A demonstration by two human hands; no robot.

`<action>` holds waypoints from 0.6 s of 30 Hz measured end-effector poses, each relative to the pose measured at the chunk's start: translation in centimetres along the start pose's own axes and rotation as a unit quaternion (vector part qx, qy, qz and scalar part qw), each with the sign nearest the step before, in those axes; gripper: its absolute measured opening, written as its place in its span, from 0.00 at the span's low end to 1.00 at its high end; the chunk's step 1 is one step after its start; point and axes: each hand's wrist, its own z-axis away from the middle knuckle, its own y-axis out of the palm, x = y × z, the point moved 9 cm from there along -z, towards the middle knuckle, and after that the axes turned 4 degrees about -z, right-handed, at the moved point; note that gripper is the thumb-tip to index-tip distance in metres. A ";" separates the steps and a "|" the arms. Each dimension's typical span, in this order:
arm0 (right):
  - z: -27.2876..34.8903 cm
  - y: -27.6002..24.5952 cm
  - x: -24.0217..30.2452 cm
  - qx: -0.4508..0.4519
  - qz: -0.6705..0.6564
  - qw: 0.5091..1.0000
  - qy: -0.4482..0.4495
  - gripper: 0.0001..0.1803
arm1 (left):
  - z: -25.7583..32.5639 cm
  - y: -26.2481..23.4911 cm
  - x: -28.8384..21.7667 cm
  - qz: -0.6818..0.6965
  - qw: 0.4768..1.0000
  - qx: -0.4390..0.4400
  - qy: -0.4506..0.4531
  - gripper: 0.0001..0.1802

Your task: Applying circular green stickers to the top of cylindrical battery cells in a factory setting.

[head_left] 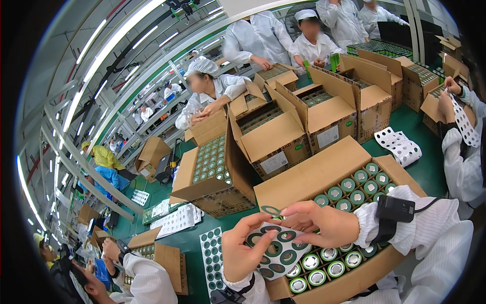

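My left hand [248, 248] grips a white sheet of green ring stickers [274, 268], thumb on its face. My right hand [324, 223] is closed at the fingertips on a single green ring sticker [271, 210], lifted above the sheet's upper edge. Both hands are over an open cardboard box [304, 172] of upright cylindrical battery cells [317, 277]. In the far rows the cell tops [357, 196] carry green rings; several near ones show bare silver tops. The hands and sheet hide part of the box.
Another ring-sticker sheet [212, 253] lies left of the box on the green table [187, 230]. Open cell boxes [212, 187] line the far side. Punched white sheets [400, 147] lie at right and left. Co-workers in white sit and stand around, one handling a punched sheet [463, 121] at right.
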 end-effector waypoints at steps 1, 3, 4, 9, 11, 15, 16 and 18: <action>-0.7 0.1 0.9 0.003 -0.003 1.000 -0.002 0.34 | 0.2 -0.7 -0.4 -0.038 0.999 -0.024 0.013 0.15; -0.5 -0.1 0.1 -0.003 0.018 1.000 -0.011 0.34 | 0.4 -1.2 -0.6 -0.046 0.998 -0.048 0.010 0.15; -0.6 0.0 0.0 -0.003 0.018 1.000 -0.011 0.34 | 0.5 -1.5 -0.7 -0.049 0.997 -0.067 0.009 0.14; -0.5 -0.9 -0.3 -0.039 0.076 0.996 -0.018 0.35 | 0.7 -2.5 -0.4 -0.054 0.990 -0.128 -0.014 0.14; -0.5 -0.9 -0.4 -0.041 0.089 0.995 -0.018 0.35 | 0.6 -2.5 -0.2 -0.041 0.989 -0.140 -0.016 0.14; -0.5 -0.9 -0.9 -0.039 0.120 0.992 0.026 0.33 | 0.5 -2.5 -0.3 -0.066 0.986 -0.151 0.005 0.14; -0.5 -0.9 -0.8 -0.038 0.119 0.992 0.026 0.33 | 0.5 -2.5 -0.2 -0.065 0.986 -0.153 0.008 0.14; -0.5 -0.9 -0.7 -0.037 0.101 0.994 0.029 0.30 | 0.4 -2.5 -0.2 -0.062 0.986 -0.154 0.011 0.13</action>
